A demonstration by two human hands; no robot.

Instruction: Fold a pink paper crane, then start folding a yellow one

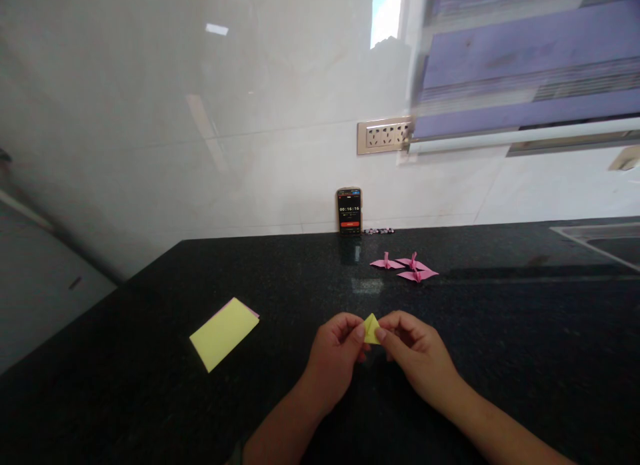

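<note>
My left hand (pixel 336 350) and my right hand (pixel 416 352) meet low over the black stone counter (pixel 150 412), both pinching a small folded yellow paper (pixel 371 328) between thumb and fingers. The paper's pointed tip sticks up between the two hands. To the left on the counter lies a stack of square papers (pixel 223 333), yellow on top with pink showing beneath. Farther back, right of centre, sit three pink folded paper cranes (pixel 405 266).
A phone (pixel 349 211) showing a running timer leans upright against the glossy white wall at the counter's back edge, with a small beaded item (pixel 379 231) beside it. A socket strip (pixel 384 136) is on the wall. A sink edge (pixel 595 242) shows at far right.
</note>
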